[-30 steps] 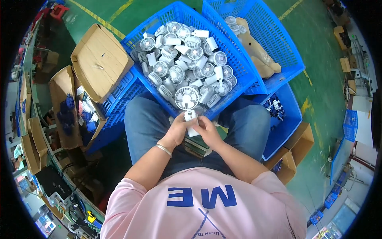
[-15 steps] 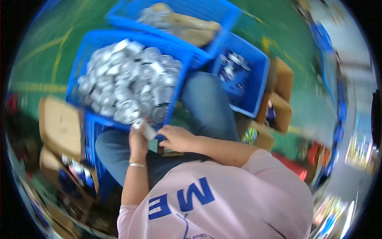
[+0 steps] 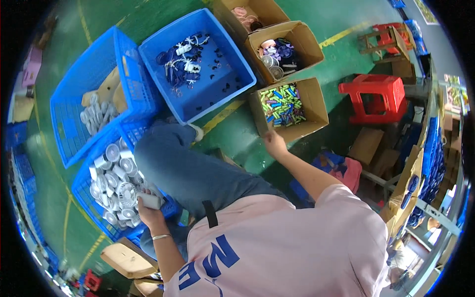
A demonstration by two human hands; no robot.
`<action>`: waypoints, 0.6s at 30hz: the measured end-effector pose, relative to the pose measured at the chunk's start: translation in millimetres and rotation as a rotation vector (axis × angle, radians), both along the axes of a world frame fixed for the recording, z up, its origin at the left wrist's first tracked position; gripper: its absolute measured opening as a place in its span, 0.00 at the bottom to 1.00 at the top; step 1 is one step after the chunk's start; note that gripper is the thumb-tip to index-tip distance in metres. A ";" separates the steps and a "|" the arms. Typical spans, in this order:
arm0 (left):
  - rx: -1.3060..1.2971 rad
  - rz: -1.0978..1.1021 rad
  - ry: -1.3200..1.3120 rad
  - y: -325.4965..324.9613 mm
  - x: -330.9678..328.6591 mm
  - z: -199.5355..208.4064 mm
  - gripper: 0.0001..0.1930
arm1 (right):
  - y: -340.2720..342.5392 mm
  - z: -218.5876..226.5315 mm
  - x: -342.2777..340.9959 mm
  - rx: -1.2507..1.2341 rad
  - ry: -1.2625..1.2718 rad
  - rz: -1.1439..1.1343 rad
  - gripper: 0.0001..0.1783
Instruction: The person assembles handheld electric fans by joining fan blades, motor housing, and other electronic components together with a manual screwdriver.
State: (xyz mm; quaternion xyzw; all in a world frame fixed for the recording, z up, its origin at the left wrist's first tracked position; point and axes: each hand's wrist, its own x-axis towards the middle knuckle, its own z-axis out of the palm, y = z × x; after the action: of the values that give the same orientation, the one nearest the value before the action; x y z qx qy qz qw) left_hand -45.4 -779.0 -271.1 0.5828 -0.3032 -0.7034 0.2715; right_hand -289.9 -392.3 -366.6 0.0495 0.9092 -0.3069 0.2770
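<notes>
Over green floor [image 3: 237,136], left hand [image 3: 150,214] grips fan [image 3: 151,201]; right hand [image 3: 274,144], near carton [image 3: 315,101], closure unclear.

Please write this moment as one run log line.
Left hand: holds white fan | Right hand: at cardboard box of coloured cylinders, grasp unclear | Nearby: blue crate of fans, red stool

The left hand [image 3: 150,213] partly conceals the handle [image 3: 153,201] of the fan [image 3: 127,195]. Beyond the right hand [image 3: 275,144] (fingertips [image 3: 269,133] blurred), the picture's upper edge crops a carton [image 3: 271,11].
</notes>
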 end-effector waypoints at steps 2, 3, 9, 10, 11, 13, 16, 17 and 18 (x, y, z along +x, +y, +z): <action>-0.069 -0.112 0.005 -1.8 -26.7 21.0 0.21 | 12.6 -28.8 7.2 -0.048 0.024 0.019 0.11; -0.112 -0.144 0.006 1.2 -48.1 37.8 0.21 | 15.7 -40.9 6.0 -0.083 0.048 0.061 0.12; -0.363 -0.498 0.019 50.0 -160.0 93.1 0.22 | -0.3 -50.5 -99.4 -0.005 0.537 -0.003 0.17; -0.353 -0.542 0.027 54.1 -166.4 84.5 0.23 | -2.3 -51.8 -127.0 -0.019 0.527 -0.009 0.19; -0.363 -0.601 0.015 59.7 -173.3 80.7 0.24 | -4.3 -51.9 -149.2 -0.071 0.670 -0.006 0.18; -0.375 -0.655 -0.051 69.6 -186.5 66.3 0.25 | 5.7 -81.0 -196.1 -0.043 0.773 -0.003 0.18; -0.388 -0.630 -0.112 75.6 -199.0 65.5 0.26 | 33.9 -145.3 -255.2 0.073 0.696 0.014 0.12; -0.352 -0.619 -0.117 73.1 -198.0 66.9 0.26 | 26.7 -150.7 -269.7 0.172 0.474 -0.052 0.15; -0.310 -0.609 -0.113 68.9 -197.2 66.7 0.26 | 26.8 -159.1 -285.4 0.163 0.315 -0.133 0.17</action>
State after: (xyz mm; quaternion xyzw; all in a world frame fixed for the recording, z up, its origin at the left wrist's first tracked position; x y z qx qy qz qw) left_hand -242.6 -710.1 -204.4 0.4552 -0.5812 -0.6643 0.1171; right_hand -575.2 -365.4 -525.7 0.0834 0.9578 -0.2541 0.1056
